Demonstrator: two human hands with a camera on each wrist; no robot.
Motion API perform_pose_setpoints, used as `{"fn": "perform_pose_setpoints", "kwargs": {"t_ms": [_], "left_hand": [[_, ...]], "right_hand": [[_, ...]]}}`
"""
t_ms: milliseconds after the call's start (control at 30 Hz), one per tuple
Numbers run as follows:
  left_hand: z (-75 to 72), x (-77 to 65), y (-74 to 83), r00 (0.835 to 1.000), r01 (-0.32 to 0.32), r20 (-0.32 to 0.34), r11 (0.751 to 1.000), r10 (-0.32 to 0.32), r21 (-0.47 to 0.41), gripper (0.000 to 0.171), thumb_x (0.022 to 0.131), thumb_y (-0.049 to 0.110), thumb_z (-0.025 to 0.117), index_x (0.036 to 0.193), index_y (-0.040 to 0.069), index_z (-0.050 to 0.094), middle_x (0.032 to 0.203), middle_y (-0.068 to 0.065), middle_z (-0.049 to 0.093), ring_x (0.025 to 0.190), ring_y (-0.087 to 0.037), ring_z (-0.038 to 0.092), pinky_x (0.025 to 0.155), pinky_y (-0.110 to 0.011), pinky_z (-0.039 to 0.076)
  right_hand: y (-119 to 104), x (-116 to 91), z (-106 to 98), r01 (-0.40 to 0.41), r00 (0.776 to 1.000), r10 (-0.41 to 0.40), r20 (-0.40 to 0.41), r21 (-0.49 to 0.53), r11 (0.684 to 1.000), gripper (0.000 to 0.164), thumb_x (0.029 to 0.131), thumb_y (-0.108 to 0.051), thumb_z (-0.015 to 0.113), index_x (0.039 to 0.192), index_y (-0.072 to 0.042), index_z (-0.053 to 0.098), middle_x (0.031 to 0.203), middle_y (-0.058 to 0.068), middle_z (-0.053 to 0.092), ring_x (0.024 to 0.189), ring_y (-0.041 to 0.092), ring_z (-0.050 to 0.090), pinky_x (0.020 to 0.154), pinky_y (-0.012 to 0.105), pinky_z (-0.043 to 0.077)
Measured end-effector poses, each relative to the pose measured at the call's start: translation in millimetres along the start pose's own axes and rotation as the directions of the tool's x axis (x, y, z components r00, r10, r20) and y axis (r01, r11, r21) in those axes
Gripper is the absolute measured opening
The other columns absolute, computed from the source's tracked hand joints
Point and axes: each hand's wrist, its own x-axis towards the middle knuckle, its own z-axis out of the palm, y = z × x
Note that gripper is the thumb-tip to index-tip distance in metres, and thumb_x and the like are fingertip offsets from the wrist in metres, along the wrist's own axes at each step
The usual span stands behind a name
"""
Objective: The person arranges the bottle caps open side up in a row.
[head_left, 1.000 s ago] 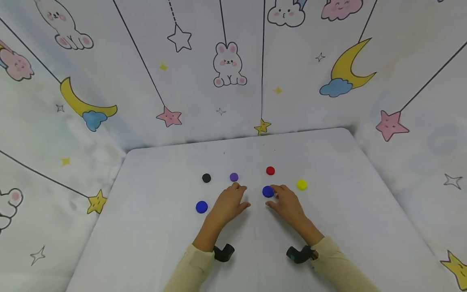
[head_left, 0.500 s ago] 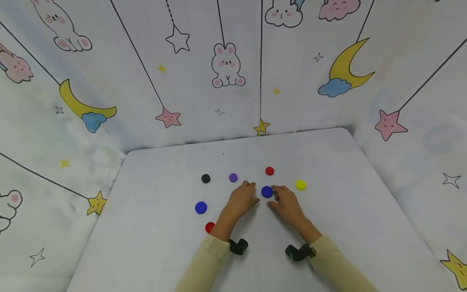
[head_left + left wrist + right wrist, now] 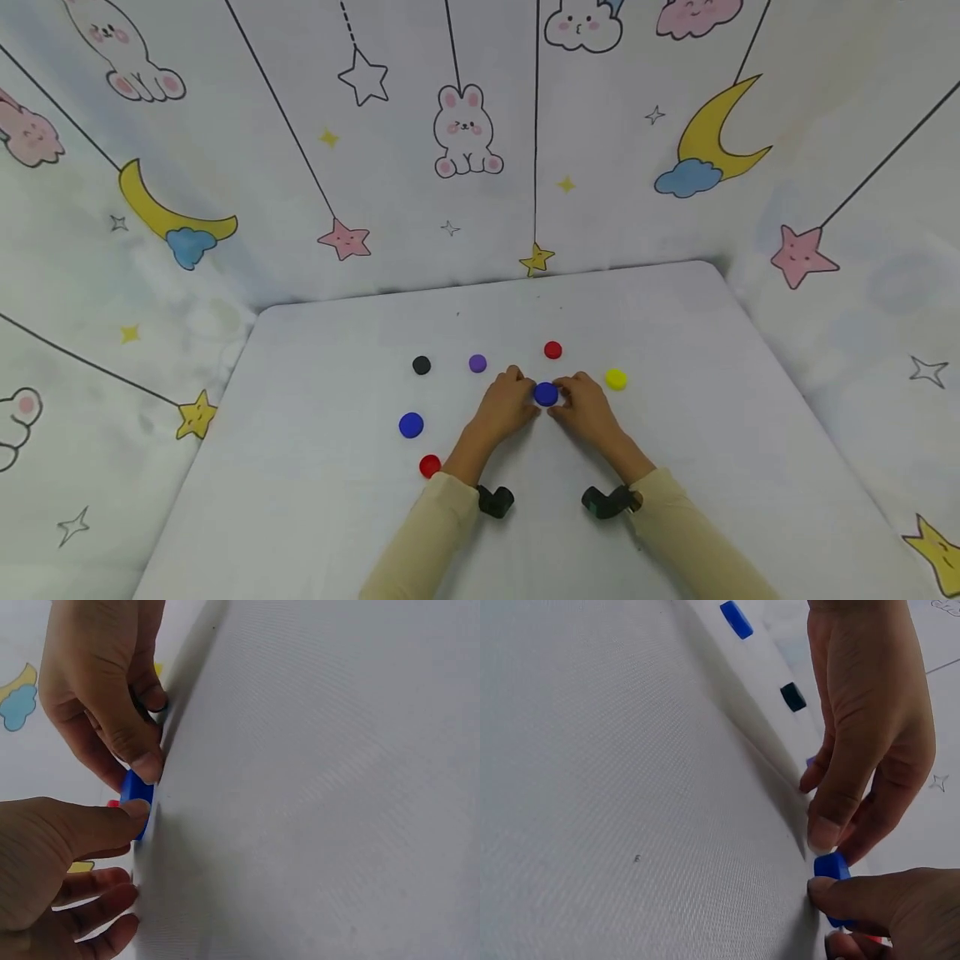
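A round blue bottle cap (image 3: 546, 394) lies between my two hands near the middle of the white table. My left hand (image 3: 507, 406) holds its left side, thumb in front and fingers behind; in the left wrist view the thumb (image 3: 135, 809) overlaps the blue cap (image 3: 138, 787). From the other side my right hand (image 3: 588, 408) pinches the same cap, its thumb (image 3: 826, 889) lying across the blue edge (image 3: 831, 864) in the right wrist view. The undersides of the fingers are partly hidden.
Around the hands lie a red cap (image 3: 552, 350), a yellow cap (image 3: 616, 379), a purple cap (image 3: 477, 363), a black cap (image 3: 422, 365) and another blue cap (image 3: 411, 425). A second red cap (image 3: 430, 466) sits beside the left sleeve. Behind the table (image 3: 315, 500) hangs a printed cloth (image 3: 405, 167).
My left hand has moved right, up to the blue cap, uncovering the nearer red cap. My right hand stays near the cap, its fingers closing in on it.
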Motion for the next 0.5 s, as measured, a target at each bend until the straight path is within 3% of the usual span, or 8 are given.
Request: {"fn": "perform_pose_setpoints", "kwargs": {"t_ms": [333, 500], "left_hand": [[11.4, 10.8, -4.3, 0.998, -0.026, -0.052, 0.997, 0.022, -0.068, 0.038, 0.089, 0.025, 0.074, 0.122, 0.007, 0.068, 0.111, -0.008, 0.059, 0.098, -0.019, 0.060, 0.087, -0.030, 0.052], [12.4, 9.5, -8.2, 0.998, -0.040, -0.057, 0.988, 0.032, -0.152, 0.037, 0.089, 0.022, 0.074, 0.121, 0.006, 0.067, 0.111, -0.007, 0.060, 0.100, -0.018, 0.062, 0.090, -0.029, 0.052]], "right_hand": [[5.1, 4.6, 2.6, 0.030, 0.999, -0.031, -0.016, -0.023, 0.999, 0.036, 0.077, -0.012, 0.082, 0.109, 0.000, 0.070, 0.089, 0.012, 0.062, 0.081, 0.023, 0.057, 0.074, 0.037, 0.052], [5.4, 3.5, 2.5, 0.041, 0.999, -0.042, -0.022, -0.027, 0.999, 0.037, 0.078, -0.013, 0.082, 0.110, -0.001, 0.070, 0.089, 0.011, 0.063, 0.080, 0.022, 0.059, 0.074, 0.037, 0.053]]}}
